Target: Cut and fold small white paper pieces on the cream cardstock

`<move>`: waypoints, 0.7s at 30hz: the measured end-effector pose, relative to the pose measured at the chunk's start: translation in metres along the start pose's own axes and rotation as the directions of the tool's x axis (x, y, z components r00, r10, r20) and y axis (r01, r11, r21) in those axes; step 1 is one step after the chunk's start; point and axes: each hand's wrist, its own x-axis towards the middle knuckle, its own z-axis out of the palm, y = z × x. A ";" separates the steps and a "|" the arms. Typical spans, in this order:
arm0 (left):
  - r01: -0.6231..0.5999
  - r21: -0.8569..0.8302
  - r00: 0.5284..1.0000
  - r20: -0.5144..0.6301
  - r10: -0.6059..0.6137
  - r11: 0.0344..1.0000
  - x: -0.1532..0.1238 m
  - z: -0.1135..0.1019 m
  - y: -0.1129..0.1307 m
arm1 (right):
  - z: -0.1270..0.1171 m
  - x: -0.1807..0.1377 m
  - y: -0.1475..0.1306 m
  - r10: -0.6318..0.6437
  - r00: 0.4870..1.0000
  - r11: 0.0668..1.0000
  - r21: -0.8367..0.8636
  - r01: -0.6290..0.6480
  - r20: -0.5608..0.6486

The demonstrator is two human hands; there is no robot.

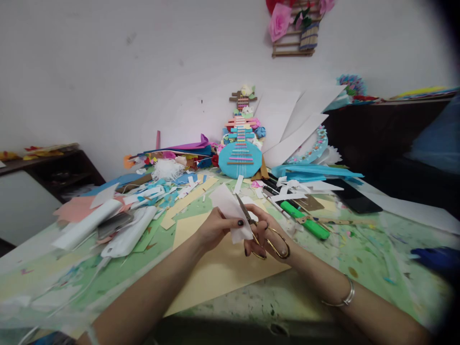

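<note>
My left hand pinches a small piece of white paper and holds it up over the table. My right hand has its fingers through the gold handles of a pair of scissors. The scissor blades point up and left and meet the right edge of the white paper. A silver bangle sits on my right wrist. Under both hands lies a large cream sheet on the green table.
A green marker and pens lie right of my hands. White rolls and paper scraps crowd the left. A blue paper guitar model stands at the back against the wall, beside white sheets and blue paper.
</note>
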 end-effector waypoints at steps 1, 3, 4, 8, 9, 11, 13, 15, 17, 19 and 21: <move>0.004 0.005 1.000 0.010 -0.004 1.000 0.000 -0.001 0.001 | -0.001 0.000 0.000 -0.011 1.000 1.000 0.000 0.011 0.008; 0.009 0.002 0.999 0.036 -0.009 1.000 0.001 -0.003 0.002 | -0.002 -0.001 -0.001 -0.026 0.999 1.000 -0.001 0.026 0.021; 0.008 -0.011 0.999 0.045 -0.007 1.000 0.001 -0.004 0.003 | -0.002 -0.002 -0.002 -0.030 0.999 1.000 -0.004 0.030 0.024; -0.040 -0.146 0.999 0.012 0.042 0.989 0.003 -0.009 0.007 | -0.002 -0.002 -0.005 -0.049 0.997 0.999 -0.001 0.049 0.051; -0.055 -0.190 0.998 -0.001 0.055 0.980 0.003 -0.010 0.008 | -0.001 -0.001 -0.005 -0.047 0.997 0.999 0.003 0.047 0.062; -0.073 -0.262 0.997 -0.025 0.069 0.962 0.004 -0.012 0.008 | -0.001 -0.001 -0.004 -0.032 0.996 0.999 0.003 0.032 0.077; -0.078 -0.295 0.997 -0.050 0.066 0.952 0.004 -0.012 0.008 | -0.001 0.000 -0.003 -0.010 0.997 1.000 -0.006 0.010 0.076; -0.066 -0.294 0.997 -0.058 0.051 0.953 0.004 -0.012 0.006 | -0.001 0.000 -0.001 0.000 0.997 1.000 -0.013 0.001 0.071; -0.048 -0.276 0.998 -0.055 0.034 0.960 0.004 -0.012 0.004 | -0.001 0.001 0.001 -0.005 0.998 1.000 -0.010 0.006 0.070; -0.031 -0.256 0.998 -0.056 0.017 0.966 0.004 -0.011 0.003 | -0.001 0.001 0.002 -0.015 0.997 1.000 -0.003 0.015 0.080; -0.019 -0.240 0.998 -0.064 0.003 0.971 0.003 -0.010 0.003 | -0.001 0.001 0.003 -0.017 0.997 1.000 -0.004 0.017 0.081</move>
